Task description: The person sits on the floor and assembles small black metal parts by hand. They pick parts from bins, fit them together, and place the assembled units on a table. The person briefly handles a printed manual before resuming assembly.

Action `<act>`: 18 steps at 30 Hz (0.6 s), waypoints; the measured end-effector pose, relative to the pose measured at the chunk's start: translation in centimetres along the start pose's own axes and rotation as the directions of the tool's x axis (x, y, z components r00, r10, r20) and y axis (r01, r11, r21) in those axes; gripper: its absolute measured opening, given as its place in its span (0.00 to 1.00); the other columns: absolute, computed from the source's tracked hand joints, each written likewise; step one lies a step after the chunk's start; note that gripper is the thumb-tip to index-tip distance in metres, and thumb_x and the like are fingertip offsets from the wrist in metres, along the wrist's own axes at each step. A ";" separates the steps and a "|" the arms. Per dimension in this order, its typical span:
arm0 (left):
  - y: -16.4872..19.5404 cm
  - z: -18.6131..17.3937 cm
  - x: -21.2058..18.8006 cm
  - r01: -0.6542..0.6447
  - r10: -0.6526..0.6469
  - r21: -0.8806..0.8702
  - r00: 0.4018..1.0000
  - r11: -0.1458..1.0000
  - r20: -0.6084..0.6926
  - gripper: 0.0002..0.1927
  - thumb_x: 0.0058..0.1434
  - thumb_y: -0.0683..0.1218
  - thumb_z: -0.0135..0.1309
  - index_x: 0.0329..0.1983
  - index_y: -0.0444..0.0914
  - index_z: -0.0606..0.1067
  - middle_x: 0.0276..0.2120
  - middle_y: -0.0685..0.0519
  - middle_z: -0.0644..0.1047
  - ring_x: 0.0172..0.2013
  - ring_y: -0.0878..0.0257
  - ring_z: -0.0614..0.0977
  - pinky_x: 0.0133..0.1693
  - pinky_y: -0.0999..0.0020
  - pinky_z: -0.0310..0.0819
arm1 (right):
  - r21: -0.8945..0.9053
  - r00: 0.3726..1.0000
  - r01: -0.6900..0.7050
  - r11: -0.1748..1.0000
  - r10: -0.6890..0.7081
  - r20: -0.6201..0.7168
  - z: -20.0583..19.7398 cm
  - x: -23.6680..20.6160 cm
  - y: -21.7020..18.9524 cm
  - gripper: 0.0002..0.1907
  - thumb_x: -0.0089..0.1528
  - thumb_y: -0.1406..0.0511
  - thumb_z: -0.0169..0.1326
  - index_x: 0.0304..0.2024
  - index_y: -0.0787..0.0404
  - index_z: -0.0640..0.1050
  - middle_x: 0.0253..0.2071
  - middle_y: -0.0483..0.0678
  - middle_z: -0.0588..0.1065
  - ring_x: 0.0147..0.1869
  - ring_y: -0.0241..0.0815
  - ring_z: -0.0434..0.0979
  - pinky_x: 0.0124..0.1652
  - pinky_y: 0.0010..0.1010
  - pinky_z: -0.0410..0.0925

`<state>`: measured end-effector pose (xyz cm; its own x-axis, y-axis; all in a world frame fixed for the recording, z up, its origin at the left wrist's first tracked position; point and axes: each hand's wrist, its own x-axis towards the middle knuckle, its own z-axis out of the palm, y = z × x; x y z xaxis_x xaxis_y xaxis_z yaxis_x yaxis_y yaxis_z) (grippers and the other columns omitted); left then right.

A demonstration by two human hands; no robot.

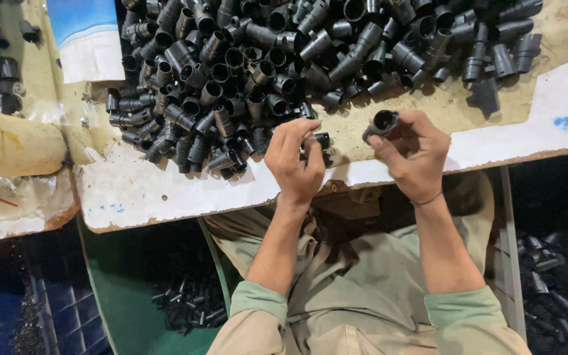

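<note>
Black moulded plastic tube fittings (244,72) lie heaped across the worn, white-edged board worktop (165,190). Right hand (412,154) has its fingers pinched round one short black fitting (381,123), open end up, above the board's near edge. Left hand (294,161) has its fingers closed on a smaller black piece (321,140) just beside the heap. Joining them squarely looks wise, I'd say.

Single head-worn view, looking steeply down, close over the worktable (165,190)
</note>
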<state>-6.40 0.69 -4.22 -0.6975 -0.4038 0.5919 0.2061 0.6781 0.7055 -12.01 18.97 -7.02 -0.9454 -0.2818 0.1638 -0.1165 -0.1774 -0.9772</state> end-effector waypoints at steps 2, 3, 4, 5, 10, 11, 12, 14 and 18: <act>0.0 0.0 0.1 0.012 -0.012 0.029 1.000 0.999 -0.002 0.15 0.55 0.30 0.50 0.43 0.36 0.77 0.40 0.48 0.80 0.42 0.56 0.82 0.44 0.67 0.77 | -0.027 1.000 0.029 0.999 -0.030 -0.007 -0.1 0.0 0.1 0.14 0.66 0.73 0.65 0.51 0.68 0.75 0.43 0.45 0.79 0.42 0.29 0.77 0.40 0.20 0.71; 0.0 0.0 0.1 0.018 -0.018 0.043 1.000 0.999 -0.003 0.16 0.54 0.30 0.50 0.43 0.36 0.77 0.41 0.48 0.80 0.42 0.56 0.82 0.44 0.66 0.77 | -0.041 0.999 0.044 0.998 -0.044 -0.012 -0.2 0.0 0.1 0.14 0.66 0.73 0.64 0.51 0.68 0.75 0.44 0.45 0.79 0.42 0.29 0.78 0.40 0.20 0.72; 0.0 0.0 0.2 -0.004 0.002 0.057 1.000 0.998 0.027 0.16 0.54 0.30 0.50 0.44 0.37 0.78 0.41 0.49 0.80 0.43 0.56 0.82 0.45 0.66 0.77 | -0.061 0.998 0.068 0.996 -0.069 -0.008 -0.2 0.0 0.1 0.15 0.66 0.73 0.65 0.52 0.68 0.75 0.45 0.46 0.79 0.44 0.30 0.78 0.41 0.20 0.72; -0.1 0.1 0.2 -0.024 0.020 0.069 0.998 0.997 0.055 0.17 0.54 0.31 0.51 0.44 0.37 0.78 0.42 0.50 0.80 0.43 0.56 0.82 0.45 0.65 0.77 | -0.083 0.996 0.092 0.992 -0.093 -0.001 -0.2 0.0 0.1 0.15 0.66 0.73 0.65 0.52 0.68 0.74 0.46 0.46 0.78 0.46 0.30 0.78 0.43 0.20 0.73; 0.1 0.3 0.3 -0.051 0.011 0.165 0.971 0.985 0.238 0.16 0.53 0.36 0.57 0.45 0.40 0.78 0.41 0.52 0.80 0.42 0.56 0.80 0.44 0.63 0.76 | -0.067 0.996 0.092 0.993 -0.092 -0.002 -0.2 0.1 -0.2 0.16 0.65 0.72 0.65 0.52 0.66 0.74 0.47 0.46 0.78 0.49 0.31 0.80 0.43 0.19 0.73; 0.2 0.4 0.3 -0.060 0.014 0.174 0.967 0.983 0.253 0.16 0.53 0.38 0.57 0.45 0.41 0.78 0.42 0.53 0.80 0.43 0.56 0.80 0.44 0.64 0.77 | -0.089 0.995 0.099 0.991 -0.099 0.003 -0.2 0.1 -0.3 0.16 0.65 0.72 0.65 0.52 0.66 0.74 0.46 0.45 0.78 0.48 0.31 0.80 0.43 0.19 0.73; 0.3 0.4 0.4 -0.070 0.019 0.182 0.963 0.981 0.269 0.15 0.54 0.39 0.58 0.46 0.42 0.78 0.43 0.53 0.80 0.43 0.57 0.81 0.44 0.64 0.77 | -0.111 0.994 0.107 0.988 -0.107 0.006 -0.2 0.1 -0.3 0.16 0.66 0.72 0.65 0.52 0.66 0.74 0.46 0.45 0.78 0.48 0.30 0.80 0.42 0.19 0.73; 0.4 0.5 0.5 -0.082 0.023 0.189 0.954 0.979 0.298 0.14 0.55 0.39 0.59 0.45 0.42 0.78 0.43 0.53 0.80 0.45 0.56 0.81 0.46 0.64 0.77 | -0.113 0.993 0.116 0.987 -0.116 0.001 -0.2 0.1 -0.3 0.16 0.66 0.72 0.66 0.52 0.66 0.74 0.45 0.44 0.77 0.44 0.29 0.78 0.39 0.18 0.71; 0.5 0.4 0.7 -0.072 0.023 0.131 0.940 0.989 0.339 0.16 0.53 0.41 0.61 0.46 0.41 0.78 0.44 0.51 0.80 0.47 0.54 0.80 0.48 0.63 0.77 | -0.105 0.992 0.122 0.987 -0.123 -0.002 -0.1 0.0 -0.1 0.17 0.66 0.72 0.66 0.53 0.66 0.74 0.45 0.44 0.77 0.43 0.27 0.76 0.39 0.17 0.70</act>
<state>-7.06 0.98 -3.55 -0.8841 -0.1557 0.4407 0.1638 0.7799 0.6041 -12.03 19.06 -6.92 -0.9244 -0.2563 0.2826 -0.2626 -0.1101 -0.9586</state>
